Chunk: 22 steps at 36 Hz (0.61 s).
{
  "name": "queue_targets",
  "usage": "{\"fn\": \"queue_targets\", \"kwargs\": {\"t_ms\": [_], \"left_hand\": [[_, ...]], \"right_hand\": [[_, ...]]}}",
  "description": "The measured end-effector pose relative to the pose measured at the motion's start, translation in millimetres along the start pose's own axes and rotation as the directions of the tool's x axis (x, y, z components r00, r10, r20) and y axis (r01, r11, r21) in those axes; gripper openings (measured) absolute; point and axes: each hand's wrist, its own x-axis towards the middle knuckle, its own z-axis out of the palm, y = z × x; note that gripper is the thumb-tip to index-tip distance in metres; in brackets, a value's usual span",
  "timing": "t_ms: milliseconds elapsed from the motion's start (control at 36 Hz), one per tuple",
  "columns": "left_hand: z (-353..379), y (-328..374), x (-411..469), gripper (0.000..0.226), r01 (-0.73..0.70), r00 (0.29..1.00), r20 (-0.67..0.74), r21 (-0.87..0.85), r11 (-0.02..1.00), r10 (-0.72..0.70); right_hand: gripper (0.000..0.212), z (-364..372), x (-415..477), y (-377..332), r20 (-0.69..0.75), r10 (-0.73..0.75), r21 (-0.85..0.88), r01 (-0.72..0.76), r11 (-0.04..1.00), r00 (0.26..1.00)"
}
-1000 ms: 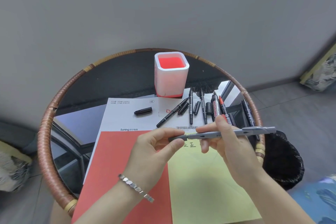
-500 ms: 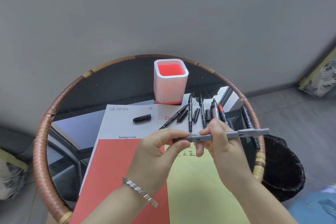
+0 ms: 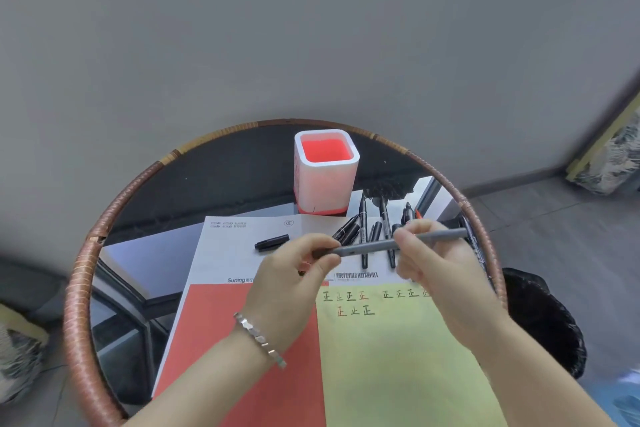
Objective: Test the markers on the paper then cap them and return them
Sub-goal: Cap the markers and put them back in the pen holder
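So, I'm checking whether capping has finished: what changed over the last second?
The left hand and right hand carried the grey marker slightly farther away, right end tipping up, uncovering test marks on the yellow paper. Both grips, loose markers, black cap and cup stayed put.

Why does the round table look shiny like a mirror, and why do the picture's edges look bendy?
Head view: the table has a dark glass top that reflects bright window frames, hence the mirror look; head view: the wide-angle lens curves the wall edges and smears the corners; head view: the grey marker, left hand and right hand look slightly soft.
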Motion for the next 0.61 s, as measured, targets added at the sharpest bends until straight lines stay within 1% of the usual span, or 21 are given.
{"fn": "queue_targets", "kwargs": {"t_ms": [83,139,222,278,333,417,472,528,611], "left_hand": [[-5,0,10,0.021,0.095,0.989,0.104,0.051,0.994,-0.1],[-10,-2,18,0.013,0.124,0.979,0.145,0.118,0.985,-0.141],[-18,-1,26,0.015,0.156,0.967,0.17,0.199,0.968,-0.191],[-22,1,28,0.014,0.169,0.961,0.177,0.226,0.959,-0.211],[-24,3,28,0.01,0.166,0.96,0.175,0.262,0.951,-0.216],[-24,4,27,0.011,0.149,0.964,0.167,0.311,0.939,-0.208],[-22,4,26,0.012,0.133,0.966,0.164,0.348,0.928,-0.2],[-20,5,25,0.014,0.122,0.966,0.167,0.378,0.918,-0.197],[-13,7,25,0.015,0.097,0.967,0.182,0.385,0.918,-0.178]], "right_hand": [[0.01,-5,8,-14,0.011,-0.073,-0.037,0.074,0.997,0.997],[0.01,-8,17,-29,-0.03,-0.192,-0.092,0.189,0.978,0.981],[0.01,-8,39,-54,-0.112,-0.433,-0.227,0.401,0.887,0.894],[0.012,-2,59,-64,-0.12,-0.51,-0.318,0.453,0.833,0.852],[0.01,9,80,-65,-0.085,-0.503,-0.439,0.421,0.794,0.86],[0.014,26,103,-53,0.002,-0.406,-0.623,0.318,0.714,0.914],[0.014,31,109,-43,0.037,-0.379,-0.704,0.293,0.647,0.925],[0.014,31,109,-39,0.041,-0.37,-0.723,0.282,0.63,0.928],[0.024,17,100,-41,0.02,-0.388,-0.699,0.29,0.653,0.921]]}}
